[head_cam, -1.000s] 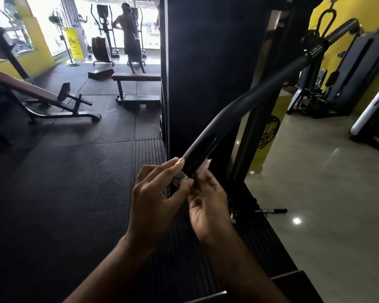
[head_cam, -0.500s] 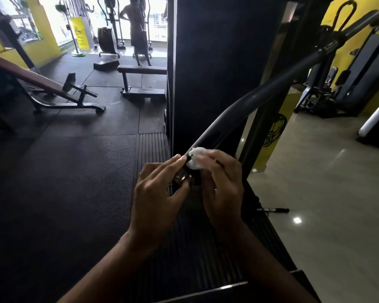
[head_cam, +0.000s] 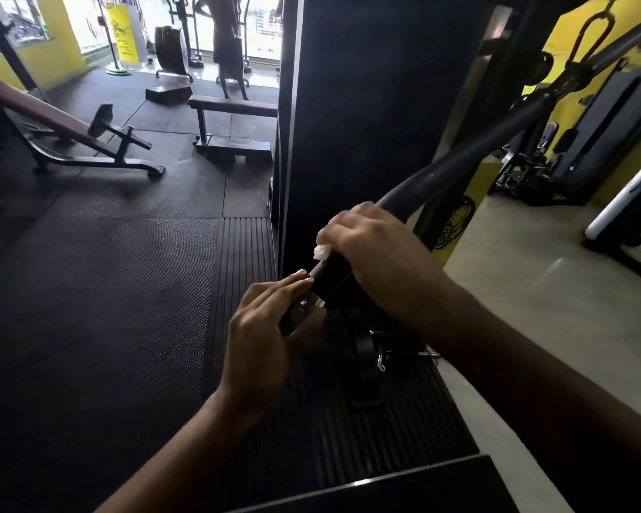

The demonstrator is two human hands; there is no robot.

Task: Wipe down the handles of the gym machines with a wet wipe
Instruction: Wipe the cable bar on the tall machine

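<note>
Right hand (head_cam: 378, 249) slid up one bar (head_cam: 459, 164) (one white wipe (head_cam: 321, 251)), left hand (head_cam: 263, 338) pinching

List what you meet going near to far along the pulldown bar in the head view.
left hand pinching the near end of the bar → right hand wrapped round it, holding the wet wipe → bare grey stretch of the bar → its centre joint

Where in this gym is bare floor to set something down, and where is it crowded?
Free: the rubber mat between the incline bench and the ribbed strip; the tiled floor right of the right hand. Crowded: below the bar, where the left hand grips it and metal clips lie.
</note>
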